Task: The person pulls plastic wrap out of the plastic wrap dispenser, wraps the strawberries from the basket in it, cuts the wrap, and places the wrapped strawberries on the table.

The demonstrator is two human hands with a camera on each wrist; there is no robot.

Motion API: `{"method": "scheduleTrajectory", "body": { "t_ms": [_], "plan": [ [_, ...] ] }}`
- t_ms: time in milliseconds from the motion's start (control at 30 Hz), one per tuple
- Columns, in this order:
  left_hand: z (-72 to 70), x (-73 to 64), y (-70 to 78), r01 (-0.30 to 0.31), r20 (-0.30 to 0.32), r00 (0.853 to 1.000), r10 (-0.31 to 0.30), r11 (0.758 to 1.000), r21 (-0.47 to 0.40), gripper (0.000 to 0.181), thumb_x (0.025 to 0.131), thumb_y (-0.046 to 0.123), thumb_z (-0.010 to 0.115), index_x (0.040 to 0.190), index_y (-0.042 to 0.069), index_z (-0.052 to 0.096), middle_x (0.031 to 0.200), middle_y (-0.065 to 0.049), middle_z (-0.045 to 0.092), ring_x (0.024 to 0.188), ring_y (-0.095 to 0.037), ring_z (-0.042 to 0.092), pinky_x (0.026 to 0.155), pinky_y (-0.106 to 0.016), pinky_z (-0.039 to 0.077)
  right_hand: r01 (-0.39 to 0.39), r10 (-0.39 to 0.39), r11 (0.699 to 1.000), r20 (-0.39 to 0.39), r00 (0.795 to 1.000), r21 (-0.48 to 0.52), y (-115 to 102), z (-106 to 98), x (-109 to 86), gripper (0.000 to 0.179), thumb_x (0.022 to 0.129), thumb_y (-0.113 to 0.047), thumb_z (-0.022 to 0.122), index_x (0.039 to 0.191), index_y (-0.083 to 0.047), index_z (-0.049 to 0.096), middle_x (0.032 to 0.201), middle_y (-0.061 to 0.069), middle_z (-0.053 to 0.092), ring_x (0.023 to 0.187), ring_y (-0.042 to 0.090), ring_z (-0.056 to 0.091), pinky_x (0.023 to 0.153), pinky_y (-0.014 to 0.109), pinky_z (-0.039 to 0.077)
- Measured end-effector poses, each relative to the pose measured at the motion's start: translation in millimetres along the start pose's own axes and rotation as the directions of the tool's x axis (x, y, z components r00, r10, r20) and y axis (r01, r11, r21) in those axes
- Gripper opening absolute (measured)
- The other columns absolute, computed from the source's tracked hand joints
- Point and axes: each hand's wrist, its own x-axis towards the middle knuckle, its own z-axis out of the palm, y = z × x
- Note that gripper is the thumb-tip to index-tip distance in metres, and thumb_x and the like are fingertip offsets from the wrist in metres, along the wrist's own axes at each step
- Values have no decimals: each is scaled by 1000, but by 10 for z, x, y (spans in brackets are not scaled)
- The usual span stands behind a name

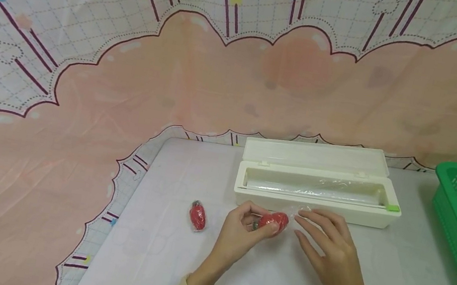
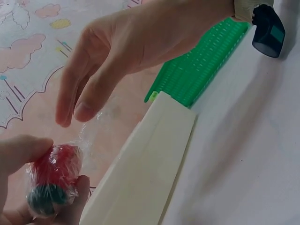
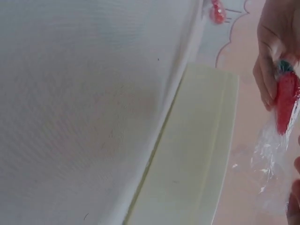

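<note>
My left hand (image 1: pixel 238 230) grips a red, tapered piece with a green top (image 1: pixel 275 222), strawberry-like in shape and wrapped in clear cling film. Its thumb lies along the near side, fingers behind. A loose tail of film (image 3: pixel 269 161) trails from the red tip, seen in the right wrist view. My right hand (image 1: pixel 330 250) hovers just beside that tail, thumb and fingers apart, fingertips right at the film. Left of the hands, a second film-wrapped red piece (image 1: pixel 198 216) lies on the white table. Behind them stands a white cling film box (image 1: pixel 317 209), its lid (image 1: pixel 317 156) raised.
Inside the box the film roll (image 1: pixel 316 186) shows, and a small green tab (image 1: pixel 393 208) sits at its right end. At the right edge stands a green plastic basket (image 1: pixel 447 219). A patterned cloth (image 1: pixel 220 80) hangs behind the white table (image 1: pixel 154 261).
</note>
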Motion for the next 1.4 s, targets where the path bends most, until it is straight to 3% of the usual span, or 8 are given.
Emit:
{"method": "scheduleTrajectory", "body": {
  "t_ms": [200, 500, 800, 1000, 1133, 1267, 1400],
  "plan": [
    [36, -18, 11, -9, -3, 1000, 9, 1000, 13, 42, 89, 15, 75, 128, 4, 64, 122, -13, 64, 109, -22, 66, 86, -25, 57, -18, 19, 1000, 79, 997, -18, -3, 17, -15, 61, 102, -53, 37, 120, -6, 70, 122, 7, 65, 112, 23, 55, 106, 4, 29],
    [78, -42, 18, -62, 68, 996, 65, 997, -40, 31, 91, 11, 71, 121, 1, 67, 123, -14, 66, 108, -17, 66, 87, -26, 57, -29, 32, 999, 94, 995, -27, 15, 30, -34, 61, 103, -53, 35, 130, -6, 65, 129, 10, 61, 120, 27, 54, 111, 9, 25],
    [110, -48, 16, 29, 139, 990, -20, 997, -69, 31, 88, 11, 75, 116, 1, 70, 107, -18, 74, 91, -9, 72, 76, -24, 59, -20, 24, 999, 126, 992, -28, 58, 23, -55, 58, 104, -50, 33, 130, -9, 66, 134, 10, 59, 124, 27, 51, 112, 10, 25],
    [116, -58, 26, 41, 147, 989, -33, 998, -47, 31, 87, 11, 76, 115, 0, 70, 106, -17, 74, 94, -12, 73, 78, -24, 59, -25, 24, 1000, 116, 993, 11, 85, 32, -61, 54, 103, -47, 37, 124, -10, 70, 131, 8, 62, 122, 26, 52, 111, 9, 27],
    [118, -55, 35, 33, 156, 987, -23, 998, -61, 32, 87, 8, 76, 117, -2, 69, 110, -19, 73, 98, -15, 72, 81, -25, 58, -46, 41, 998, 96, 995, 53, 102, 44, -71, 29, 97, -22, 63, 122, -9, 71, 125, 7, 66, 117, 24, 57, 108, 8, 31],
    [128, -51, 35, 25, 150, 989, -13, 997, -80, 34, 86, 5, 76, 118, -3, 67, 110, -20, 72, 99, -15, 72, 81, -25, 58, -93, 86, 992, 88, 992, 81, 101, 49, -77, 50, 72, 13, 79, 118, -6, 72, 118, 6, 70, 110, 22, 63, 102, 6, 36],
    [151, -57, 23, 31, 137, 990, -14, 992, -119, 35, 87, 4, 75, 119, -4, 67, 112, -20, 71, 101, -16, 71, 82, -27, 58, -149, 138, 980, 88, 987, 130, 99, 51, -76, 50, 69, 17, 79, 113, -6, 74, 110, 5, 73, 104, 10, 68, 93, 5, 43]
  ]
}}
